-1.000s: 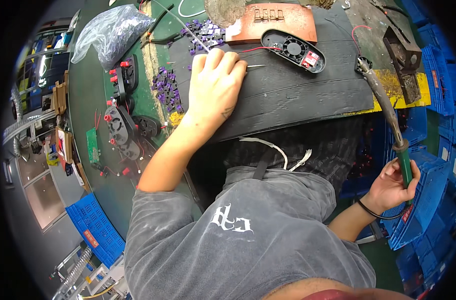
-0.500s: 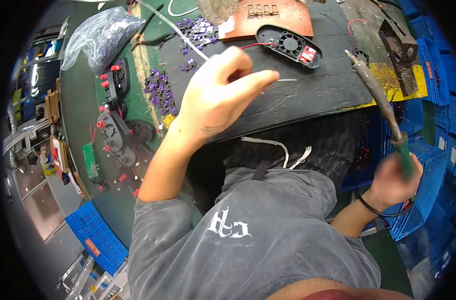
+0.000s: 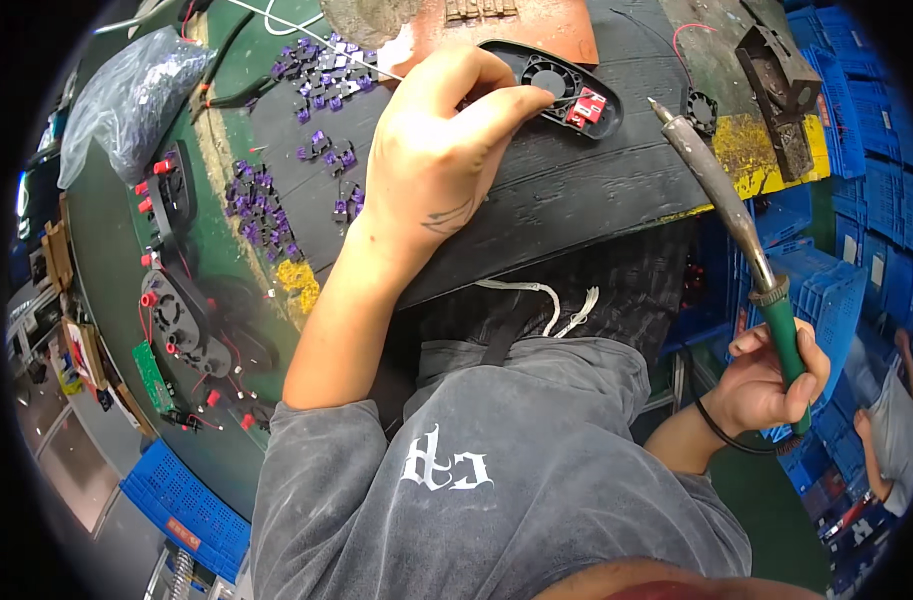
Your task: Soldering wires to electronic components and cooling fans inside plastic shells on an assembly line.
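My left hand (image 3: 431,150) is closed in a pinch on a thin pale solder wire (image 3: 306,33), which runs in from the upper left. Its thumb and fingertips overlap the near side of an oval black plastic casing (image 3: 608,112). Inside that casing are a small black fan (image 3: 546,78) and a red part (image 3: 586,107). Off to the right, my right hand (image 3: 766,392) grips the green handle of a soldering iron (image 3: 718,195). The iron's tip points up and left, apart from the casing. My left hand partly hides the casing's left end.
Small purple-and-black parts (image 3: 261,205) lie in clusters left of my left hand. Farther left are more black casings (image 3: 191,335), a green circuit board (image 3: 153,378) and a clear plastic bag (image 3: 136,105). A dark metal stand (image 3: 776,100) is at right, with blue crates (image 3: 821,290) beyond.
My left hand has moved to the casing and now overlaps its edge. The iron's tip has come closer to the casing. The whole view has shifted, and another person now shows at far right.
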Demonstrator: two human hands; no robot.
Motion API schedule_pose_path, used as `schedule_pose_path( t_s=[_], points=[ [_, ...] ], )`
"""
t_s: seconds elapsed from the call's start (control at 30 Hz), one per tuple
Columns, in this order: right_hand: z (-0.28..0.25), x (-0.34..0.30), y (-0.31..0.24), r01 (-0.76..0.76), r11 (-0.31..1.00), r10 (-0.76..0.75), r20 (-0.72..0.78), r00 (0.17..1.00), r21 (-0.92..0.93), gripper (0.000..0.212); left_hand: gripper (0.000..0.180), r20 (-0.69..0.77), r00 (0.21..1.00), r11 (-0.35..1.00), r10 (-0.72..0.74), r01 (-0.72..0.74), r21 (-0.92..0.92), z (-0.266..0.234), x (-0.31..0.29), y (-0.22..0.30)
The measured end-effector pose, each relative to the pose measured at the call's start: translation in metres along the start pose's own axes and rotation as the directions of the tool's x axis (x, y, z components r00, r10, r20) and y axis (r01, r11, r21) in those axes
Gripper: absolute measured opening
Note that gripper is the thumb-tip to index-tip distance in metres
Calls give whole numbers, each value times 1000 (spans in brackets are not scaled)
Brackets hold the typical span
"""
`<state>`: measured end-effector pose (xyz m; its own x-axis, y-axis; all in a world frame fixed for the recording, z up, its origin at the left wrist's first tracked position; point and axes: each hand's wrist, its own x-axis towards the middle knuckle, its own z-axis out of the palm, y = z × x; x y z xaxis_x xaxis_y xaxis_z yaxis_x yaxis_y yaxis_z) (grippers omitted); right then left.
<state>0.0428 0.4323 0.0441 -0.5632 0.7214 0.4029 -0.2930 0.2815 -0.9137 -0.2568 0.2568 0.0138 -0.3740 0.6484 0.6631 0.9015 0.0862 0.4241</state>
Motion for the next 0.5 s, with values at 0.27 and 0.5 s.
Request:
schedule_pose_path(
  t_s=[0.27, 0.5],
  points=[
    [18, -2, -2, 10, 1000, -10, -34, 999, -24, 48, 24, -39, 999, 1000, 4, -5, -24, 7, -5, 1],
    [24, 4, -4, -10, 995, 12, 21, 1000, -96, 46, 20, -74, 997, 999, 20, -22, -24, 9, -7, -3]
  ],
)
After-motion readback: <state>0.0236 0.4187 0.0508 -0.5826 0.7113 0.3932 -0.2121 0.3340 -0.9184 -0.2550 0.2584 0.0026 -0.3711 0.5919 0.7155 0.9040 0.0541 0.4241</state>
